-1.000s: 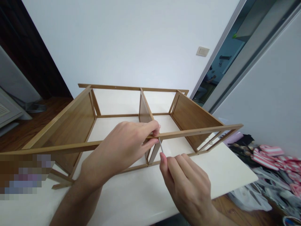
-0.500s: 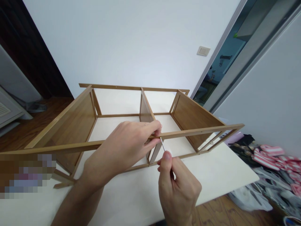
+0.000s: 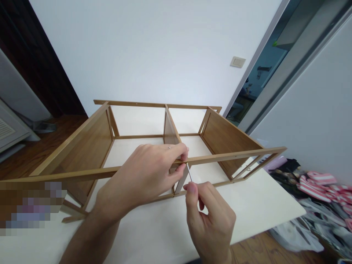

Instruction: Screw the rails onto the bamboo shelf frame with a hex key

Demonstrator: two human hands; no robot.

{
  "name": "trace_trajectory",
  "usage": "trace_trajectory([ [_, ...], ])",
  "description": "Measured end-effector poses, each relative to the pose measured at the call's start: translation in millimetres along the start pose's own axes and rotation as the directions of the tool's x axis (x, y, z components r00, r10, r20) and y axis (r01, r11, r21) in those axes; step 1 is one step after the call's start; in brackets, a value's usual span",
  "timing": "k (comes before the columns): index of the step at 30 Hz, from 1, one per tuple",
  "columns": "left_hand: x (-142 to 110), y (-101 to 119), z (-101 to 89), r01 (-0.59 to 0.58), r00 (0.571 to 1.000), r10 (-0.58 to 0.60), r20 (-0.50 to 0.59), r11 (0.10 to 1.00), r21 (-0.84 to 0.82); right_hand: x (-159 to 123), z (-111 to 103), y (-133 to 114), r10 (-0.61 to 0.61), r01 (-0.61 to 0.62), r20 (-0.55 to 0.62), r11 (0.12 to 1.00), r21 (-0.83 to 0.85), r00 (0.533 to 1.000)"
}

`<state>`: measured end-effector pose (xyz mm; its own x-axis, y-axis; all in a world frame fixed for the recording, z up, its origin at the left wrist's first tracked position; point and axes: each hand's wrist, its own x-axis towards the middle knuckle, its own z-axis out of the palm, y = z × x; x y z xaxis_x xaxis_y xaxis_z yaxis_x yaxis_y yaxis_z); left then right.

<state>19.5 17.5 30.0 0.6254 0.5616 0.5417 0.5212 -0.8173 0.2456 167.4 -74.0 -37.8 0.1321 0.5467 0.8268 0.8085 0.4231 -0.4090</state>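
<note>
A wooden frame [image 3: 236,155] lies in front of me, with a panel at each side and a divider [image 3: 172,126] in the middle. My left hand [image 3: 156,165] grips the near top rail where it meets the divider, thumb below and fingers above. A small pale bit shows by its index finger, too small to name. In my right hand [image 3: 210,216], thumb and fingers pinch a hex key [image 3: 189,173], a thin metal shaft. Its upper tip meets the rail's front face beside my left fingertips; the end inside my right hand is hidden.
Under the frame is a white tabletop [image 3: 264,200]. A white wall with a light switch [image 3: 238,62] stands behind, and a doorway opens at the right. Clothes [image 3: 316,183] and plastic bags [image 3: 297,233] are heaped on the right. A pale cabinet [image 3: 13,126] is at left.
My right hand has shifted slightly down and its thumb has changed angle, with the hex key still at the rail. My left hand stays on the rail.
</note>
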Motion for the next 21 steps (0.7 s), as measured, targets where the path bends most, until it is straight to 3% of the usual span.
trace_trajectory([
  [7,0,-1,1.8,-0.016,1.0,0.016,-0.02,0.999,0.034,2,-5,11,-0.094,0.093,0.036,0.995,0.027,0.995],
  [13,0,1,1.9,-0.015,1.0,0.015,-0.003,0.999,0.039,1,2,10,-0.015,0.017,-0.018,0.995,0.099,1.0],
  [17,1,1,1.2,-0.03,1.0,0.03,-0.001,0.999,0.014,1,5,12,0.054,-0.055,0.008,0.964,0.259,0.998],
  [21,1,-1,2.8,-0.013,1.0,0.013,0.025,1.0,-0.014,-4,9,17,0.038,-0.027,-0.037,0.964,0.266,0.999],
])
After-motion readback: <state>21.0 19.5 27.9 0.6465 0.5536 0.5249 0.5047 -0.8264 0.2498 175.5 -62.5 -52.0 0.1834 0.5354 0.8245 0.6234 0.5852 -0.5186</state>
